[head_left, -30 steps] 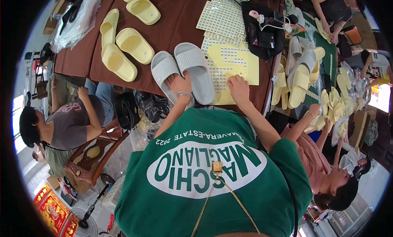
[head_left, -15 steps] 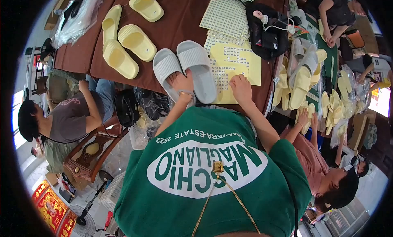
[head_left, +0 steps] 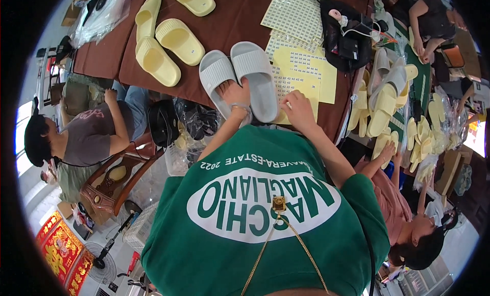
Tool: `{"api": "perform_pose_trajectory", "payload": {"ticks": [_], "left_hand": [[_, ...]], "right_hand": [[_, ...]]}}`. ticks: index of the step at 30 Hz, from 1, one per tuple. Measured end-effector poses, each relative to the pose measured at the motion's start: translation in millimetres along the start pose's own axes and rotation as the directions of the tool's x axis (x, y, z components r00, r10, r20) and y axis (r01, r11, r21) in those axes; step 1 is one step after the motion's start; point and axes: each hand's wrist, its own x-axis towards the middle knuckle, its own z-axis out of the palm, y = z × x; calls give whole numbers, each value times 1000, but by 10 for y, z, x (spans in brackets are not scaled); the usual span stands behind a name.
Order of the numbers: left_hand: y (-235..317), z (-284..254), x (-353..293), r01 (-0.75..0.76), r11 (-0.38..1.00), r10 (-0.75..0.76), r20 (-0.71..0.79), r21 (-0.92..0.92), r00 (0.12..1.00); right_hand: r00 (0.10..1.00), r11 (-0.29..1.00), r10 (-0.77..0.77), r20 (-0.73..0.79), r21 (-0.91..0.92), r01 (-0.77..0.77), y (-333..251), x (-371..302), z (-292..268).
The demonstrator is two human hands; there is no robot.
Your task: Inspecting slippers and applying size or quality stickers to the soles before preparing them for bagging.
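Note:
A pair of grey slide slippers lies side by side at the table's near edge, soles down. My left hand (head_left: pixel 236 95) reaches into them, fingers in the left slipper (head_left: pixel 217 71) and thumb at the right slipper (head_left: pixel 253 66), gripping where the two meet. A bracelet circles that wrist. Just right of the pair, my right hand (head_left: pixel 297 109) hovers over the near end of a yellow sheet of number stickers (head_left: pixel 296 84). Its fingertips are drawn together in a pinch; whatever is between them is too small to make out.
Pale yellow slippers (head_left: pixel 178 40) lie at the table's far left. More sticker sheets (head_left: pixel 293 20) and a black bag (head_left: pixel 339 48) are at the far right. Beyond the brown cloth (head_left: pixel 235 22), yellow and grey slippers (head_left: pixel 383 107) are piled beside a co-worker in pink (head_left: pixel 388 188).
My right hand has shifted from over the sticker sheet toward the right grey slipper. My left hand stays at the pair. The whole view has shifted slightly.

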Motion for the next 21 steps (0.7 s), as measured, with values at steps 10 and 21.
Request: {"api": "perform_pose_trajectory", "payload": {"ticks": [10,21], "left_hand": [[28,-51,7,44,998,-48,117,34,992],[13,-27,13,9,998,-13,71,57,997]], "right_hand": [[969,935,-209,130,-265,237,-226,168,320],[983,964,80,164,237,-118,17,337,379]]}}
